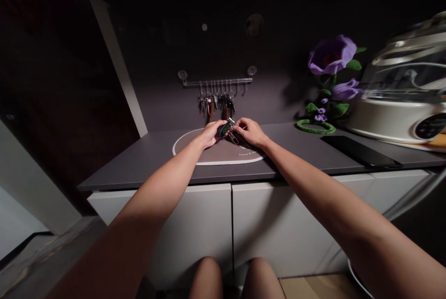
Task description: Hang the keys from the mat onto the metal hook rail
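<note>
My left hand (209, 134) is closed round a dark key fob (225, 129) with green and blue markings. Bright metal parts stick out of its top and side. The thumb and fingers of my right hand (249, 131) pinch at that metal, probably the key ring or a key; the exact piece is too small to make out. A loose metal piece (233, 139) hangs below, between both hands. Under them lies a brown mat (216, 155) with a white rim. Behind my hands several bunches of keys (218, 101) hang from hooks on a clear rail (218, 82).
On the grey counter (146, 159) to the right stand purple crocheted flowers (332, 55) with a green ring base (315, 126). A black phone (358, 151) lies near the front edge. A cream appliance (386, 118) stands far right. White cabinet doors (195, 224) are below.
</note>
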Demonstrator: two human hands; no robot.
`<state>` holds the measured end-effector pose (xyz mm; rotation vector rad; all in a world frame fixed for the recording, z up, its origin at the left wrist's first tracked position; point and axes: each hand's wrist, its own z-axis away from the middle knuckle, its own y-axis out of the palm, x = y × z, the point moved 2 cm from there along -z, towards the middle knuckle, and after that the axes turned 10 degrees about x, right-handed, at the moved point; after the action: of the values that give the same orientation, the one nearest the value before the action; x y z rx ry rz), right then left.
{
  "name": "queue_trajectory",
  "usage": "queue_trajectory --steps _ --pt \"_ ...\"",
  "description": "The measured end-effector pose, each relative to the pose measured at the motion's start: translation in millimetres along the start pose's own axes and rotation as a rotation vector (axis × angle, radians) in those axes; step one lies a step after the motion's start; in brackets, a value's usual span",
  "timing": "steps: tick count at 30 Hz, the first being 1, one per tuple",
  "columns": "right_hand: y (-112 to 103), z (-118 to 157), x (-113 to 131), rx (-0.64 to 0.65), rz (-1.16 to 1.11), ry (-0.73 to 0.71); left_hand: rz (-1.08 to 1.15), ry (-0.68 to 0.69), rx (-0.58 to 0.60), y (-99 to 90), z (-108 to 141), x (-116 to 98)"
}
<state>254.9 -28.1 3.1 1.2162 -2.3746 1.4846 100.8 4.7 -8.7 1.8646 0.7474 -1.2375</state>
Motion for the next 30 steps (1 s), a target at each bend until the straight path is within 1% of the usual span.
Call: queue_trajectory --steps 5,11,17,24,30 --pt "0.2 0.4 3.2 0.013 -0.016 -0.048 0.045 0.012 -0.005 3.2 1.3 -2.9" --pt "0.9 0.6 6.1 0.017 -0.013 -0.052 0.073 0.028 0.000 5.2 1.3 -4.0" --pt "-0.2 0.9 7.8 -0.025 0.037 -0.071 0.073 0.029 0.014 5.3 1.3 -4.1" --pt "-3.1 1.5 8.0 -0.082 0.090 -0.154 0.084 0.040 0.010 5.7 1.4 -4.3" --pt "-5.9 0.6 5.6 -0.146 0.130 -0.138 0.106 0.029 -0.017 2.8 1.7 -5.4"
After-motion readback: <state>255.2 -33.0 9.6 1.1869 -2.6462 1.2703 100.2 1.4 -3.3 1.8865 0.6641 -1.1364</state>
